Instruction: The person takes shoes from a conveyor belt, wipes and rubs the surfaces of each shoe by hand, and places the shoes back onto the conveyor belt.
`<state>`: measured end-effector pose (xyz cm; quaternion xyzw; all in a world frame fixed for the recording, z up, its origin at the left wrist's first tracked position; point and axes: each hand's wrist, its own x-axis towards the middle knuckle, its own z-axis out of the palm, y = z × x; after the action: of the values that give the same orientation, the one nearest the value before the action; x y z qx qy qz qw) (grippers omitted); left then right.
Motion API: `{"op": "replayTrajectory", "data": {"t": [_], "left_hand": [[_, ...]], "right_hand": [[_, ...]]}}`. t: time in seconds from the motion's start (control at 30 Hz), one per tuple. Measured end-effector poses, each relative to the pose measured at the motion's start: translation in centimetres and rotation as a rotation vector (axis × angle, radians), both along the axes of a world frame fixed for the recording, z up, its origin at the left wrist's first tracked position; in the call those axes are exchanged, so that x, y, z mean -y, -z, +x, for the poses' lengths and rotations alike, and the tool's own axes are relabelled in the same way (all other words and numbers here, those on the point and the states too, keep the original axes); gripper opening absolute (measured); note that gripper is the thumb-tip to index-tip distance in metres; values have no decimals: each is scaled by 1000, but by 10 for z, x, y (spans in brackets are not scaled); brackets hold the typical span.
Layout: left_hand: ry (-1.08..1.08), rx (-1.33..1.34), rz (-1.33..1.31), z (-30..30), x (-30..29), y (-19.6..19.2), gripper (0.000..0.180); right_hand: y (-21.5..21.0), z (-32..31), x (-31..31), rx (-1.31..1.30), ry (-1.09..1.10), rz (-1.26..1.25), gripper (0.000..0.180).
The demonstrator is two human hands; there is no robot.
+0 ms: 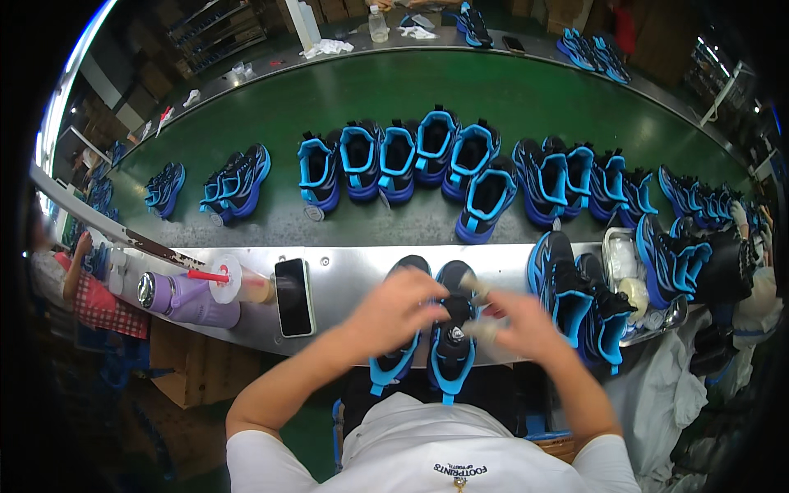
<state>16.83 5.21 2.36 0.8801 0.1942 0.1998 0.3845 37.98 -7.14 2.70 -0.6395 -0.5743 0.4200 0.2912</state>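
Two black sneakers with bright blue lining stand side by side before me, toes pointing away: a left one [396, 361] and a right one [453, 358]. My left hand [400, 306] is over the middle of this pair, partly covering the left sneaker; motion smears its fingers, and any grip is hidden. Beside the right sneaker's tongue is my right hand [516, 323], its fingers apart, pale covers on some fingertips. A small red patch shows near those fingers, too blurred to name. Just right of my right hand stand two more sneakers [567, 287].
A green conveyor belt [271, 90] bears a row of similar sneakers [397, 156]. On the metal ledge lie a phone [294, 297], a lidded cup with a red straw [246, 283] and a purple bottle [193, 300]. A metal tray [657, 324] stands at the right. Other people work at both sides.
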Motion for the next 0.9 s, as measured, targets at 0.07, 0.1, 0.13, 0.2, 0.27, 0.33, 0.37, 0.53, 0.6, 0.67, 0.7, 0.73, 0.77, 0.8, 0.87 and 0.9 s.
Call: {"op": "replayTrajectory", "data": {"t": [0.07, 0.1, 0.13, 0.2, 0.27, 0.33, 0.37, 0.53, 0.6, 0.67, 0.7, 0.73, 0.77, 0.8, 0.87, 0.9], "left_hand": [[-257, -47, 277, -3, -50, -8, 30], [-315, -69, 420, -7, -78, -6, 31], [-361, -80, 561, -8, -109, 3, 32], [-470, -219, 703, -9, -167, 16, 47], [-422, -427, 728, -12, -211, 38, 60], [-260, -649, 462, -7, -243, 54, 69], [-267, -648, 304, -4, -250, 57, 67], [-432, -540, 388, 41, -248, 84, 33], [-429, -324, 382, 50, -239, 104, 21], [-492, -314, 359, 45, -233, 113, 20], [-492, -227, 391, 66, -225, 117, 19], [-501, -218, 401, 82, -222, 120, 18], [-435, -199, 368, 121, -211, 114, 20], [-405, -198, 348, 140, -198, 96, 21], [-336, -201, 388, 199, -190, 101, 21], [-329, -224, 405, 212, -190, 105, 22]], "right_hand": [[-44, 17, -41, 291, 152, 27, 71], [-48, 20, -67, 352, 209, 49, 71], [-40, 22, -94, 419, 281, 68, 71], [3, 33, -138, 825, 340, 102, 73], [47, 43, -175, 872, 308, -29, 74], [67, 33, -200, 1031, 380, -98, 75], [68, 25, -206, 1078, 375, -117, 73], [54, 42, -220, 1053, 265, -268, 51], [68, 63, -216, 1226, 276, -201, 49], [68, 67, -217, 1245, 218, -156, 43], [74, 97, -207, 1195, 241, 8, 37], [81, 119, -204, 1134, 241, 106, 32], [64, 122, -204, 1166, 159, 24, 34], [62, 166, -177, 1069, 278, 115, 40], [49, 209, -143, 1159, 387, 66, 38], [47, 221, -138, 1184, 412, 52, 38]]}}
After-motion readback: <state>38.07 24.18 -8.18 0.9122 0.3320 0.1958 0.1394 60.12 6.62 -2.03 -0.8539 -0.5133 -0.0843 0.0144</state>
